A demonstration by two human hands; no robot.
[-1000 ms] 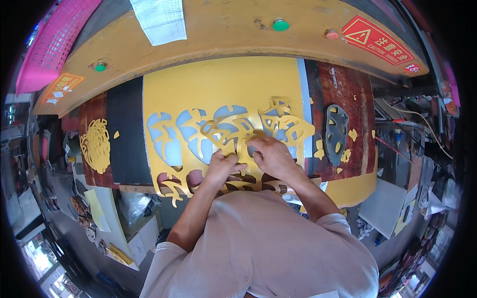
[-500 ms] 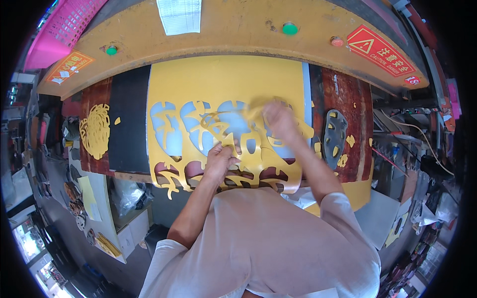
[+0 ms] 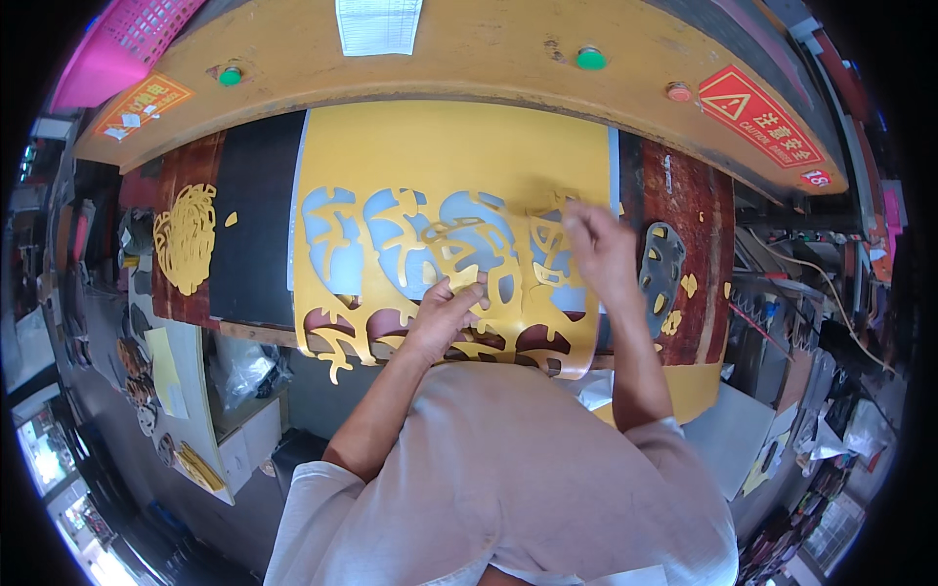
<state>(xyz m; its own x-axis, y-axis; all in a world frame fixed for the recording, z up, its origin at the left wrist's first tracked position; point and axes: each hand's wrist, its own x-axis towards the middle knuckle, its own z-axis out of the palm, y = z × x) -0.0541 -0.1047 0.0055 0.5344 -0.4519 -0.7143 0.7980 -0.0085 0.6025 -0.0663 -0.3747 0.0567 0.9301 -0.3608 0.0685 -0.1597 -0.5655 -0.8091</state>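
A yellow sheet (image 3: pixel 459 142) lies on the machine bed, its near half cut through with rows of openings, blue-grey backing showing in the upper ones. Over the openings in the middle is a loose, looped yellow cut-out piece (image 3: pixel 504 264). My left hand (image 3: pixel 447 317) pinches this piece at its near edge, thumb and fingers closed together. To its right, my right hand (image 3: pixel 603 244) hovers above the right part of the sheet with its fingers curled in. Whatever is in its fingertips is too blurred to make out.
A pile of yellow cut-outs (image 3: pixel 184 239) sits at the left, on the bed. On the right are a dark cutting die (image 3: pixel 660 264) and small yellow scraps (image 3: pixel 671 322). A yellow machine beam (image 3: pixel 489 63) with green buttons (image 3: pixel 591 59) spans the far side.
My right hand has moved slightly right, away from the left hand. The left hand still holds the cut-out piece. The whole view has shifted a little.
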